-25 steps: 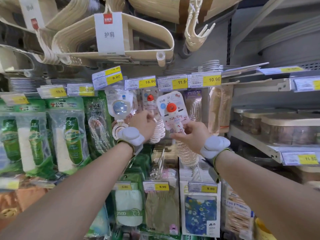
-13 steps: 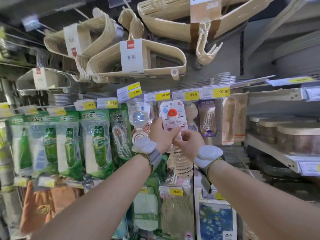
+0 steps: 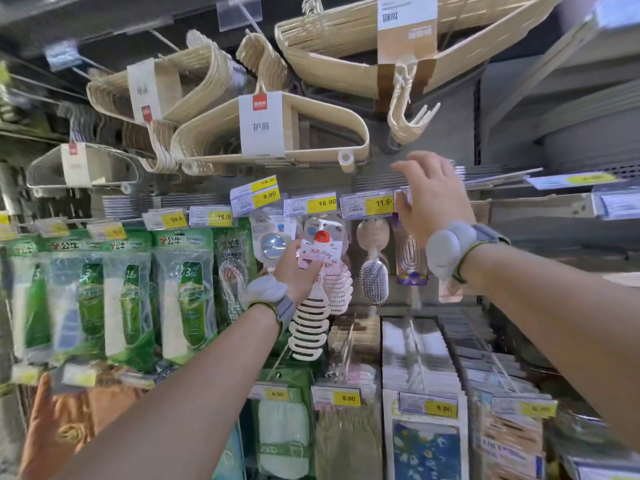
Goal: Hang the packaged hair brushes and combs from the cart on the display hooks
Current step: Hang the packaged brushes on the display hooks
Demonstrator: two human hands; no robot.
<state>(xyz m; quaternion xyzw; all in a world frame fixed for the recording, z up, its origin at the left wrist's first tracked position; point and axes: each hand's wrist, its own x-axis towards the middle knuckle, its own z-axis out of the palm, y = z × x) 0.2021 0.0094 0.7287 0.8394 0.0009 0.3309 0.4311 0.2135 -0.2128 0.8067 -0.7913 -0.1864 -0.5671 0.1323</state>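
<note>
My left hand grips a packaged pink-and-white hair brush by its card, which bears a red dot, just under the 16.90 price tag. The brush's ribbed white body hangs below my wrist. My right hand is raised with spread fingers at the price-tag rail, touching the tag to the right of the 11.9 tag and holding nothing. Two more packaged brushes hang on hooks: a silver paddle brush and a brush in a clear pack partly behind my right wrist.
Bundles of cream clothes hangers hang overhead. Green packaged power strips fill the hooks at left. Lower hooks carry gloves and a floral pack. A shelf edge juts out at right.
My right hand let go of the brush card and rose to the price-tag rail. My left hand now holds the packaged brush alone. The view tilted upward.
</note>
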